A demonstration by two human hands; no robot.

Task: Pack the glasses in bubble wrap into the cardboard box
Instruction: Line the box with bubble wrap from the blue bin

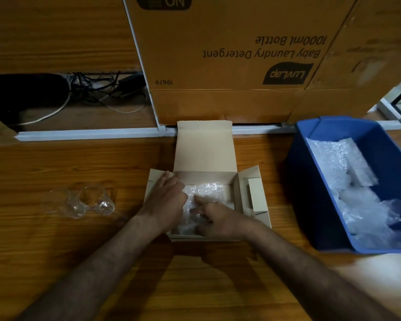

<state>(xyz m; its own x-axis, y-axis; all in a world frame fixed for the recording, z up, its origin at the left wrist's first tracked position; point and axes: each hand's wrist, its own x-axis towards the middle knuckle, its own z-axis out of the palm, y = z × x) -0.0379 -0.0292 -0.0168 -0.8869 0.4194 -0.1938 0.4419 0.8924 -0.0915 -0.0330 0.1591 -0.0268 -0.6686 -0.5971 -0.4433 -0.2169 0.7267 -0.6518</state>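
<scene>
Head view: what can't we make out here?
- Bubble wrap bundle in the small cardboard box: left hand and right hand cover it; contents unreadable.
- Bare glasses on the table: transparent, blurred; count unclear.
- Blue bin: cut off at the right edge.

beige cardboard box (204,154) | blue bin (310,193) | seemingly clear, bubbled wrap (204,189)

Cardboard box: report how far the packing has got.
Done: the small cardboard box stands open with bubble wrap inside. In hand: the left hand and right hand press on that wrap; whether it holds a glass cannot be told. Left: two bare glasses on the table, more wrap in the blue bin.
</scene>
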